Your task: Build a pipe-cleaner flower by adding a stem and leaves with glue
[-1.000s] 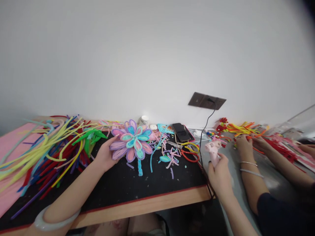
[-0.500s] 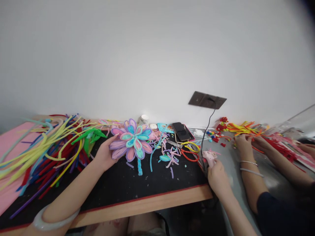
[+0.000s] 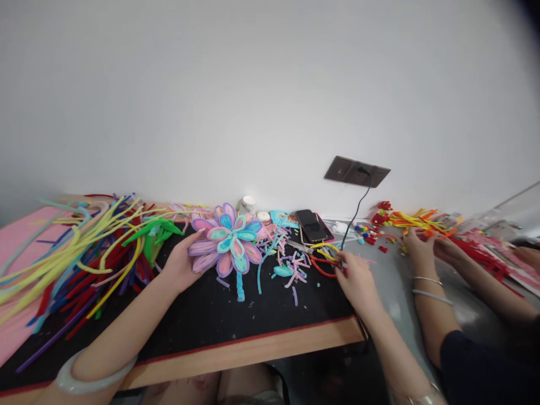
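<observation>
Lilac, pink and turquoise fuzzy strips, looped into a layered flower [image 3: 225, 247] — left of the middle of the black table surface [image 3: 261, 320], its blue stem [image 3: 240, 288] pointing down. Left hand [image 3: 181, 267] pinches the outer petals at the flower's left edge; nothing else seems to support it.

Weak point, as I judge it: a one-sided grip. Squeezed harder, those petals could flatten; let slack, the head could tip toward its unsupported right side. Whether the stem's lower end touches the table, I cannot tell.

Right hand [image 3: 356, 278] has its fingers bent and close together, beside the red handles [image 3: 323, 270] and the yellow handles [image 3: 327, 247]. Whether it grips anything is hidden.

Black cable [image 3: 358, 205] drops from the wall socket [image 3: 356, 171] to just behind those fingers — a likely snag. A sideways pull there could drag the handles, or tug at the plug. The phone [image 3: 311, 226] lies near enough to be knocked.

Loose cut scraps [image 3: 295, 267] lie right of the stem; fuzzy as they look, they could cling to the petals if the flower were lowered among them.
</observation>
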`<state>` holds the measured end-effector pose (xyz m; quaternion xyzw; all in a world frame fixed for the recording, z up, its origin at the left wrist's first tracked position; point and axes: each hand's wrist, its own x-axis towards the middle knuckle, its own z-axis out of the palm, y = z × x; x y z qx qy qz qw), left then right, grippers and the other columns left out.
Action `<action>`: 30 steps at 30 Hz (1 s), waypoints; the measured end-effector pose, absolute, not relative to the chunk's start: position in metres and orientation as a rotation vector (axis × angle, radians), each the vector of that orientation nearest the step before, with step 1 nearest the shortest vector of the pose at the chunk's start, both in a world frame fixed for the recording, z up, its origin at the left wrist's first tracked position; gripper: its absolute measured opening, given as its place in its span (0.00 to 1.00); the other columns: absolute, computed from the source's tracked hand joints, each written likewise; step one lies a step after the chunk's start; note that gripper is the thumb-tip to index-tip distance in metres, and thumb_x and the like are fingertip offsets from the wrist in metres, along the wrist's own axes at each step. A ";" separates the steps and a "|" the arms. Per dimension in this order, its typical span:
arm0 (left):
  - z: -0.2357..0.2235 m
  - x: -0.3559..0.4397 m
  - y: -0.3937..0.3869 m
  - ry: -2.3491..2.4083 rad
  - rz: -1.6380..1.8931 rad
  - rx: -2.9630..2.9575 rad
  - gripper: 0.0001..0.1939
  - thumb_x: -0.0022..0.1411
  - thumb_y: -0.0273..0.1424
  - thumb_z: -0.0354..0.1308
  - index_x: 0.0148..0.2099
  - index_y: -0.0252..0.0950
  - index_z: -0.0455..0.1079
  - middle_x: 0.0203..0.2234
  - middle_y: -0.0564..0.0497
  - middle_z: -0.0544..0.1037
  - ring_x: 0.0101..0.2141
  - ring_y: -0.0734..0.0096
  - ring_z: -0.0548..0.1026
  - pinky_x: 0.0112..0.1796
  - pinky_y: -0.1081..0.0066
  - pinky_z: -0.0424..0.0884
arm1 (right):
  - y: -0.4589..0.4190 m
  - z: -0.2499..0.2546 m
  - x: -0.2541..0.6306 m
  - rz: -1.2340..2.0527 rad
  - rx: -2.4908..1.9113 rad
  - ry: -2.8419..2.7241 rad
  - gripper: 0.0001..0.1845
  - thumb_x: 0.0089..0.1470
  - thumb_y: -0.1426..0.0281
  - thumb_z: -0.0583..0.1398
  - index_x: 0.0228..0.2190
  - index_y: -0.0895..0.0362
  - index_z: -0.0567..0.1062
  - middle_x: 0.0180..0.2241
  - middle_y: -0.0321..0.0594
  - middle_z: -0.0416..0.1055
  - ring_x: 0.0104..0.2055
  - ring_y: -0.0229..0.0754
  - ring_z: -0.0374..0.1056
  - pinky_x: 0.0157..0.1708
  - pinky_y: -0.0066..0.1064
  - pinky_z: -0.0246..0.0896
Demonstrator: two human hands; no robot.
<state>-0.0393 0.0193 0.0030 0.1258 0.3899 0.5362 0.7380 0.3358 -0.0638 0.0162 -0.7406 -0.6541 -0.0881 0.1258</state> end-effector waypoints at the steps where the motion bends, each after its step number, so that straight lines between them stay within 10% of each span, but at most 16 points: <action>1: 0.002 -0.040 0.019 0.852 1.178 0.278 0.08 0.62 0.29 0.51 0.32 0.37 0.70 0.25 0.49 0.78 0.24 0.65 0.77 0.23 0.70 0.75 | -0.054 0.015 0.330 -0.268 -2.212 -1.975 0.18 0.52 0.78 0.52 0.46 0.59 0.68 0.45 0.51 0.71 0.48 0.51 0.64 0.48 0.37 0.55; 30: 0.000 -0.039 0.019 0.805 1.193 0.307 0.07 0.61 0.28 0.52 0.33 0.35 0.71 0.26 0.49 0.78 0.25 0.66 0.78 0.24 0.70 0.76 | -0.019 0.115 0.298 -0.450 -2.482 -2.024 0.12 0.47 0.75 0.56 0.36 0.61 0.73 0.36 0.52 0.76 0.40 0.53 0.71 0.36 0.35 0.56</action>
